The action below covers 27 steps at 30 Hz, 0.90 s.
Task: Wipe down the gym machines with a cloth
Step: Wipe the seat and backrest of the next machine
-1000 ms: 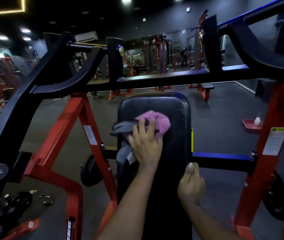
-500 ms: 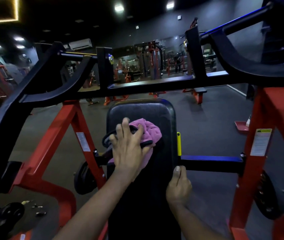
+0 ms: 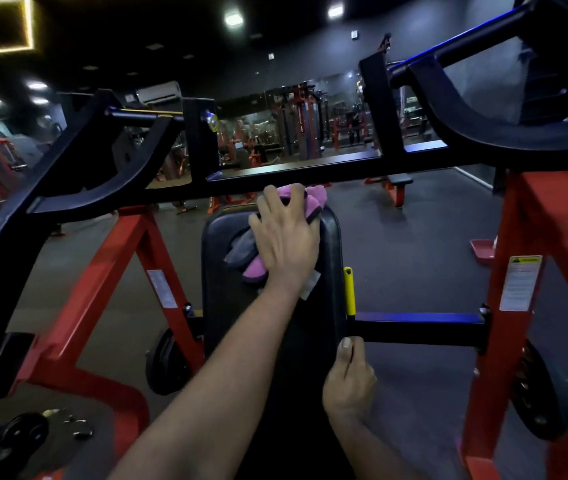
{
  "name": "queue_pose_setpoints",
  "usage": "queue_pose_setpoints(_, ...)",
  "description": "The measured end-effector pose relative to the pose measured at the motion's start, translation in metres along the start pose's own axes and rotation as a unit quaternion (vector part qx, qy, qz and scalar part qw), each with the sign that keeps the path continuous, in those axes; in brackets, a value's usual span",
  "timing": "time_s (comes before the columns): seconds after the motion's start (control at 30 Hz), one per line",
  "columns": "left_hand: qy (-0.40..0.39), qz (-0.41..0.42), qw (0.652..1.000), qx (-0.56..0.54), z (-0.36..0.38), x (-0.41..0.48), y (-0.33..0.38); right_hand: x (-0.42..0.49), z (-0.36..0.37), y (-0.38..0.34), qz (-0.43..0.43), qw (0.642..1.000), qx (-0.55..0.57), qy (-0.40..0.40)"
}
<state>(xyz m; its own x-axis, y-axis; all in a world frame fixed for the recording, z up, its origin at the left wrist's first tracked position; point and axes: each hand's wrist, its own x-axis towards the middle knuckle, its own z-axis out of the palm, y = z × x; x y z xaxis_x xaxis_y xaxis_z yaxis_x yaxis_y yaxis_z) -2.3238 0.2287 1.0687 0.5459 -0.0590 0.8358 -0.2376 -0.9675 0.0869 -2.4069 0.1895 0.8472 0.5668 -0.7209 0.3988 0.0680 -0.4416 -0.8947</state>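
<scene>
A pink and grey cloth (image 3: 314, 199) lies bunched on the upper part of a black padded backrest (image 3: 227, 306) of a red and black gym machine. My left hand (image 3: 286, 237) presses flat on the cloth with fingers spread, close to the pad's top edge and just under the black crossbar (image 3: 310, 169). My right hand (image 3: 348, 382) grips the pad's right edge lower down, with its thumb pointing up along the edge and its fingers hidden behind the pad.
Red frame legs (image 3: 102, 289) (image 3: 504, 341) stand on both sides of the pad. A yellow lever (image 3: 349, 289) sticks up at the pad's right side. Weight plates (image 3: 16, 438) lie on the floor at lower left. More machines fill the dark room behind.
My left hand has slid the cloth up and to the right, from the middle of the pad to its top edge. My right hand has stayed on the pad's right edge.
</scene>
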Motion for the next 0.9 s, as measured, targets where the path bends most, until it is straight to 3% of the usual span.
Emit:
queue_pose_setpoints(0.23, -0.032, 0.07, 0.994, -0.076, 0.012, -0.122, -0.025, 0.002, -0.001, 0.002, 0.002, 1.0, 0.01, -0.007)
queue_pose_setpoints(0.47, -0.029, 0.138, 0.99, -0.032, -0.002, -0.02, 0.014, 0.001, 0.0, 0.002, 0.005, 1.0, 0.008, -0.005)
queue_pose_setpoints(0.6, -0.018, 0.156, 0.987, -0.021, -0.005, -0.022, 0.018, 0.001, -0.001, 0.002, 0.011, 1.0, 0.013, -0.006)
queue_pose_setpoints(0.67, -0.026, 0.278, 0.96, -0.033, 0.001, -0.043, 0.004, -0.001, -0.001, 0.002, 0.023, 1.0, 0.018, -0.009)
queue_pose_setpoints(0.77, -0.087, 0.48, 0.872, -0.036, 0.001, -0.025, -0.004, 0.0, -0.001, 0.001, 0.03, 0.999, 0.021, -0.017)
queue_pose_setpoints(0.83, -0.138, 0.542, 0.829, -0.01, -0.001, 0.011, 0.005, -0.001, 0.001, 0.002, 0.033, 0.999, 0.016, -0.02)
queue_pose_setpoints(0.9, -0.149, 0.545, 0.825, 0.007, 0.001, 0.037, 0.017, 0.0, 0.001, 0.005, 0.038, 0.999, 0.009, -0.026)
